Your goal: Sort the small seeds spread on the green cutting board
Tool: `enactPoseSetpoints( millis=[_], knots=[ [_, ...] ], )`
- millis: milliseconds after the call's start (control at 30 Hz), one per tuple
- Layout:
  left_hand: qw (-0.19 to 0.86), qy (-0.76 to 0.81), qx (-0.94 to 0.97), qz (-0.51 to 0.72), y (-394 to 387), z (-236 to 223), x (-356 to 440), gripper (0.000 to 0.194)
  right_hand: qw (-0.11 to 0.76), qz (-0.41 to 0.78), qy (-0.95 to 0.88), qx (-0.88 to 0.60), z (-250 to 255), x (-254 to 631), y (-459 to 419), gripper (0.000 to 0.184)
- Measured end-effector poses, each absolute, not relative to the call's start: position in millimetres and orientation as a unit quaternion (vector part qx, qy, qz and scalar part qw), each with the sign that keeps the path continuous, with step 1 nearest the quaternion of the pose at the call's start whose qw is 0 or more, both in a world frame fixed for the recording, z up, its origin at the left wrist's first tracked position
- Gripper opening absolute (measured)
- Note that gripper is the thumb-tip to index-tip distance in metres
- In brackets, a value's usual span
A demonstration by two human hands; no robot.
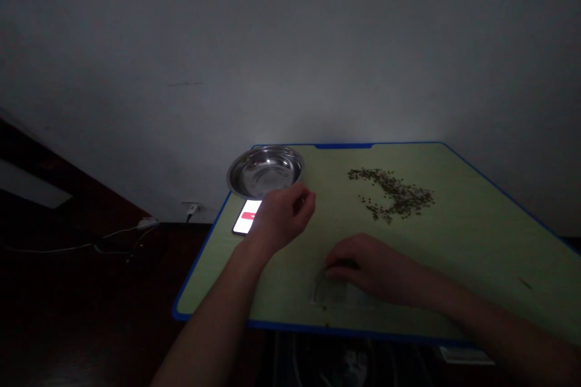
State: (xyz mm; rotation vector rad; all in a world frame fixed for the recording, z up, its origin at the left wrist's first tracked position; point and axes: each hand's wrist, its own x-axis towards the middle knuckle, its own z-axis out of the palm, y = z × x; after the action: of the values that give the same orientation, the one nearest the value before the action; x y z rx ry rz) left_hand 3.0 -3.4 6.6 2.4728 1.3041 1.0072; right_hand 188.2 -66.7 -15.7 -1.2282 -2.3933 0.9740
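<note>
My left hand (288, 211) is raised over the table beside the steel bowl (265, 175), its fingers curled together; what they hold, if anything, I cannot make out. Under that wrist lies a phone (244, 217) with a bright screen, partly covered by the arm. Close to the table's front edge, my right hand (365, 266) pinches the upper edge of a see-through plastic thing (333, 295); the dim light hides whether it is a bag or a box. Beyond both hands, small dark seeds or beans (397, 196) lie scattered in a curved patch on the tabletop.
The pale green table (476, 236) has a blue rim and stands against a grey wall (290, 60). A few specks lie by its front edge, and a thin dark sliver (525, 283) at right. Cables (113, 239) run along the dark floor at left.
</note>
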Motion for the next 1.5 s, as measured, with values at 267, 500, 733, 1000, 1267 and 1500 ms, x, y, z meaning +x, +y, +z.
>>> enactPoseSetpoints(
  millis=[267, 500, 733, 1000, 1267, 1500],
  knots=[
    [0.092, 0.437, 0.830, 0.334, -5, 8, 4, 0.028, 0.130, 0.368, -0.820, -0.418, -14, 194, -83, 0.015],
    [0.096, 0.444, 0.829, 0.326, -4, 8, 4, 0.027, 0.137, 0.374, -0.814, -0.422, -12, 199, -86, 0.016],
    [0.100, 0.456, 0.825, 0.319, -2, 6, 4, 0.026, 0.152, 0.391, -0.801, -0.426, -13, 210, -88, 0.016],
    [0.097, 0.472, 0.828, 0.287, -4, 10, 4, 0.029, 0.170, 0.350, -0.793, -0.469, -14, 219, -94, 0.017],
    [0.088, 0.479, 0.830, 0.273, 0, 5, 1, 0.030, 0.176, 0.352, -0.797, -0.457, -17, 208, -100, 0.017],
    [0.107, 0.487, 0.826, 0.263, 0, 7, 0, 0.031, 0.200, 0.358, -0.787, -0.461, -18, 208, -105, 0.014]
  ],
)
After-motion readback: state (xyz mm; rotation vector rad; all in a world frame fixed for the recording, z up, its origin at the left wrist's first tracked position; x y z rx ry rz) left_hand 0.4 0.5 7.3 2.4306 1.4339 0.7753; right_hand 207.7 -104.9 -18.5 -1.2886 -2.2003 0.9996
